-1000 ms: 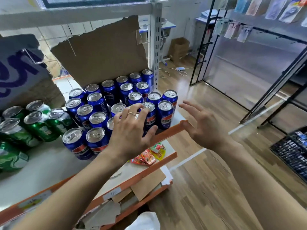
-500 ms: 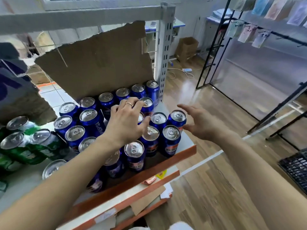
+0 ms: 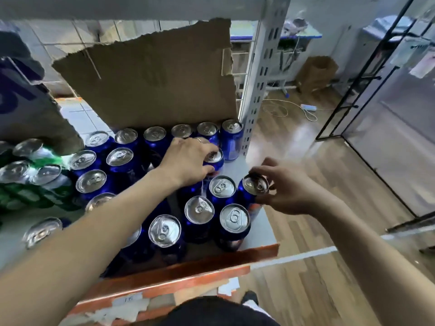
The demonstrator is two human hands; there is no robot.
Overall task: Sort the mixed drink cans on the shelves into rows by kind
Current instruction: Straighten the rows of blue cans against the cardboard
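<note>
We see the left hand reaching in over the block of blue aluminium drink cans on the white metal shelf. Its fingers curl down over the rim of one of them, the left-hand can. This can is in the second row from the back, near the right end, not far from the grey perforated upright post. It stands upright with its long axis vertical and its silver lid and pull tab facing up toward us.

The right hand comes in from the open right side and pinches the top of another blue one, the right-hand can, with fingers on the far side of the lid and thumb on the near side. This can is at the right edge of the block, one row nearer to us, just beside a neighbour on its left. Its lid looks tipped slightly off level, so its axis may lean a little. We cannot tell whether its base rests on the shelf.

The other blue cans stand lids up in rough rows. At the shelf's left end are green drink cans, too blurred for us to tell how they lie. A torn sheet of brown cardboard stands behind the back row. An orange front lip edges the shelf, and a wood-plank floor lies to the right.
</note>
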